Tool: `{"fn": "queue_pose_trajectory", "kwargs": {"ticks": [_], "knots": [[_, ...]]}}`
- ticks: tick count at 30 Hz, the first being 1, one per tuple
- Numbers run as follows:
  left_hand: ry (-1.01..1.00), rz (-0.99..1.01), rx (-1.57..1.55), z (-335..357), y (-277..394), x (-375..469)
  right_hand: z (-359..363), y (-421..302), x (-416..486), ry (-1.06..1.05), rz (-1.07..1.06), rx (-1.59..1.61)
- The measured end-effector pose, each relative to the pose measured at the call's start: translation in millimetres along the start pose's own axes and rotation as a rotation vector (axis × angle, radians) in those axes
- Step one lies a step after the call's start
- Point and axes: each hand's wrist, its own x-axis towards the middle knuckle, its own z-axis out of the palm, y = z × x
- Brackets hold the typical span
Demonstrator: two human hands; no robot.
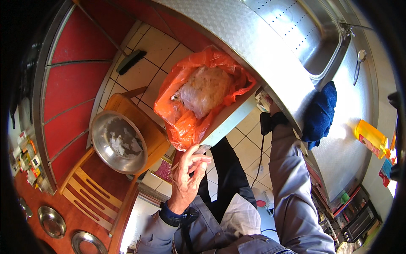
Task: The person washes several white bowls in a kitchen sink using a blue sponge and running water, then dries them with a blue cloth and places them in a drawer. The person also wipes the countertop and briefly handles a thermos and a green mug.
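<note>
An orange plastic bag [180,127] lines an open drawer [219,131] below the counter, with a crumpled translucent plastic bag [206,89] inside it. Just under the drawer's near corner is my left hand [190,174], its fingers curled around a small greyish object [202,149] that I cannot identify. My right hand [273,108] reaches below the counter edge, mostly hidden by it; a pale, partly seen object [262,100] is at its fingers. To the left, a steel bowl [96,139] holding white scraps [118,144] rests on a wooden chair [158,139].
A broom [131,61] stands on the tiled floor behind the chair. On the steel counter lie a dark blue cloth [319,114], a spoon [359,66] and a yellow bottle [370,136], beside the sink [317,57]. Steel dishes [52,221] sit on the wooden table [69,211].
</note>
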Motion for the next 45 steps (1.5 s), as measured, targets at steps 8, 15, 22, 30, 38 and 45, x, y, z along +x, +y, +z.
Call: {"fn": "queue_pose_trajectory", "kwargs": {"ticks": [8, 15, 22, 30, 38, 45], "knots": [[0.244, 0.202, 0.553, -18.7, 11.0, 4.8, -4.6, 6.9, -30.7, -0.002, 0.087, 0.102], [-0.013, 0.084, 0.679, -33.3, 7.5, 12.2, 10.6, -37.8, -94.8, -0.118, 0.420, 0.049], [-0.197, -0.080, 0.592, 8.8, -26.1, -11.6, -32.3, -119.6, -249.3, -0.377, 0.469, -0.015], [-0.665, -0.565, -0.334, 132.7, -47.2, -26.9, -129.5, -176.1, -327.1, 0.139, 0.367, 0.103], [-0.666, -0.712, -0.566, 235.3, -17.6, -0.1, -161.1, -217.3, -341.7, 0.316, 0.269, 0.242], [-0.938, -0.722, -0.343, 187.5, 56.2, 21.5, -118.9, -261.0, -313.5, 0.151, 0.172, 0.297]]}}
